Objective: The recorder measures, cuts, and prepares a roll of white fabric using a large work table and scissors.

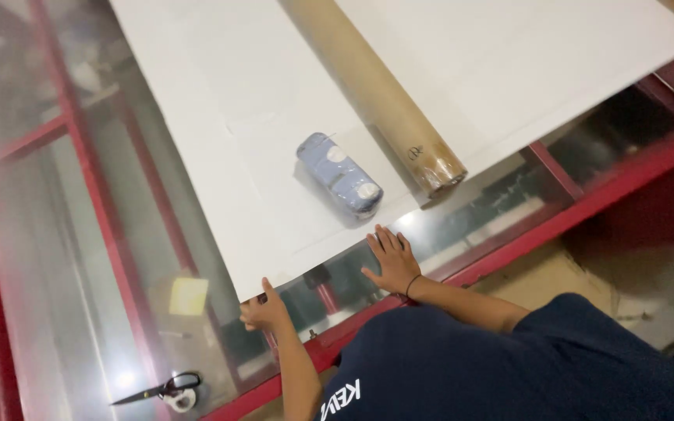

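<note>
Head view: left hand [263,310] closed on the near corner of the white sheet [220,132], thumb on top and fingers curled under the edge. Right hand [391,261] open, fingers spread flat on the glass tabletop [56,257], fingertips touching the sheet's near edge, holding nothing. Sheet runs away from both hands across the glass. Blue wrapped roll [339,173] lies on the sheet just beyond the right hand. Brown cardboard tube [376,93] lies beside it, farther out, its end over the sheet edge. Scissors [161,388] sit on the glass, well apart from the left hand. Red frame rail [587,203] runs under the wrists.
</note>
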